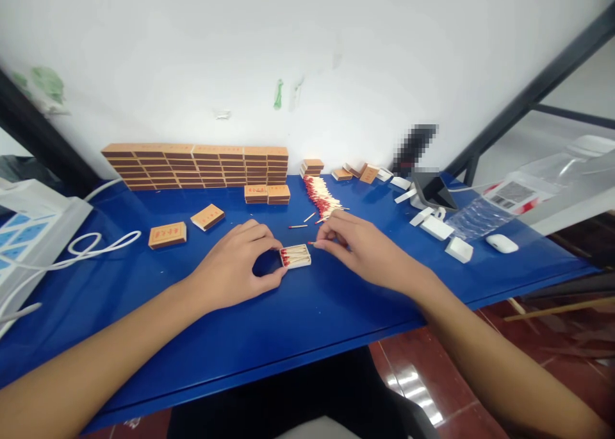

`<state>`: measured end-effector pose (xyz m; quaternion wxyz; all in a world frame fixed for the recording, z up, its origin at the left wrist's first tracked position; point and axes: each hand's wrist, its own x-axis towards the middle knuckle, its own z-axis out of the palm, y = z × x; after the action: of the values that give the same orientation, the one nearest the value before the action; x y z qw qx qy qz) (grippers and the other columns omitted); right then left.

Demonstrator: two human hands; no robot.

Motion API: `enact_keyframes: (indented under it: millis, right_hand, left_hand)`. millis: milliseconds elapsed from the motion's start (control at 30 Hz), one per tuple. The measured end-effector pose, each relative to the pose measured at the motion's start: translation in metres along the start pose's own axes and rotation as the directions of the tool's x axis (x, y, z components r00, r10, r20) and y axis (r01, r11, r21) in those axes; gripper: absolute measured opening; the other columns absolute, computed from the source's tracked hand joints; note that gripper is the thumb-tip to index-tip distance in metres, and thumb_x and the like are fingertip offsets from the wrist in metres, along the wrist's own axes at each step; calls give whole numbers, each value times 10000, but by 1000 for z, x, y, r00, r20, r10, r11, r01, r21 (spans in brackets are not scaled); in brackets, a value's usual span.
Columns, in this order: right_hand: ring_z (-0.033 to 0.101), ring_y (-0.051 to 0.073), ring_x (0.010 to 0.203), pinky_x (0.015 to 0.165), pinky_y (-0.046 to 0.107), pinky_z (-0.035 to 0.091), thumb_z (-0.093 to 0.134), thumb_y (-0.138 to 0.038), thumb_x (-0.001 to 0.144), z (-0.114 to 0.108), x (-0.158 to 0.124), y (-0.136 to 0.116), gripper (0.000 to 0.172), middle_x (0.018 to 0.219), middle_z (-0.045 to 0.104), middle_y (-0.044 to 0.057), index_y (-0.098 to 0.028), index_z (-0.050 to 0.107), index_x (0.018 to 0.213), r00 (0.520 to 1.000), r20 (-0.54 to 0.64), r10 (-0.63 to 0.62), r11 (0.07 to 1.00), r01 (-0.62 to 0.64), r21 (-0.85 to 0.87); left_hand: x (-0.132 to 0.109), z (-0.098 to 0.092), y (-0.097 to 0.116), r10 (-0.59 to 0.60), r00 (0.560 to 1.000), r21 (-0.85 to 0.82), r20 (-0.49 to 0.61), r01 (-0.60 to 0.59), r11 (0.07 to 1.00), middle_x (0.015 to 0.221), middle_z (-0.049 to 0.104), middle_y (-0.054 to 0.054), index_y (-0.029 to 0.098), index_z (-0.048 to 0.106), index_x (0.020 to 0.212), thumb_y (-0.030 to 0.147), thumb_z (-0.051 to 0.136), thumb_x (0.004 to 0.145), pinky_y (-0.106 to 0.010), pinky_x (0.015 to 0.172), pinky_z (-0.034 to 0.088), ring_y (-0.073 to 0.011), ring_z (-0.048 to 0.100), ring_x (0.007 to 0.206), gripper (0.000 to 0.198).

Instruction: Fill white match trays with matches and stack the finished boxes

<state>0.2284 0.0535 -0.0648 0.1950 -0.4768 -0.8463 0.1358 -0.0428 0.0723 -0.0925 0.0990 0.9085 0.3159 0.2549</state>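
My left hand point(245, 259) grips the left end of a small white matchbox tray point(300, 264) between thumb and fingers. Several red-headed matches point(294, 254) lie in the tray, heads to the left. Just right of the tray, my right hand point(348, 243) pinches a single match point(312, 243), its red head pointing left. Behind my right hand spreads a long pile of loose matches point(323, 197). A stray match point(298, 226) lies on the blue table beyond the tray, with another short one close by.
Stacked matchboxes point(202, 166) line the wall, with a lower stack point(267, 194) in front. Two closed matchboxes point(167, 234) point(208, 217) lie at left, near a white cable point(103, 247). White tray pieces point(436, 227), a dark device point(435, 191) and a white mouse-shaped object point(501, 243) are at right.
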Motion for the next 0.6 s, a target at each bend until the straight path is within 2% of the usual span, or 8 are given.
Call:
enact_keyframes:
  millis: [200, 333, 467, 600]
  right_hand:
    - [613, 170, 829, 750, 316, 457, 593, -220, 1056, 16, 18, -27, 126, 997, 628, 45, -181, 684, 978, 995, 70, -73, 996, 76, -41]
    - [611, 172, 855, 760, 311, 469, 591, -213, 1054, 14, 15, -27, 117, 1008, 616, 47, -190, 703, 1081, 992, 10, -129, 992, 129, 10]
    - [607, 171, 857, 790, 323, 493, 500, -213, 1089, 13, 10, -24, 255, 1044, 588, 63, -230, 729, 1200, 965, 58, -255, 966, 251, 70]
    - [624, 199, 904, 824, 355, 512, 510, -223, 1080, 12, 8, -20, 274, 1054, 590, 80, -245, 752, 1205, 968, 48, -246, 969, 245, 35]
  left_hand:
    - [0, -1, 0, -2, 1000, 13, 2, 2, 1000, 1024, 708, -64, 183, 724, 1071, 359, 691, 940, -444, 893, 548, -248, 623, 970, 222]
    - [1, -1, 0, -4, 1000, -1, 17, 4, 1000, 1031, 708, -58, 197, 721, 1076, 366, 693, 936, -441, 896, 544, -246, 620, 974, 221]
    - [1, -1, 0, -15, 1000, -6, 27, 15, 1000, 1010, 696, -57, 199, 720, 1052, 357, 680, 942, -442, 893, 537, -245, 612, 967, 197]
    - [0, -1, -1, -15, 1000, -11, 24, 15, 1000, 1014, 696, -56, 207, 723, 1061, 374, 684, 943, -440, 887, 538, -245, 614, 968, 208]
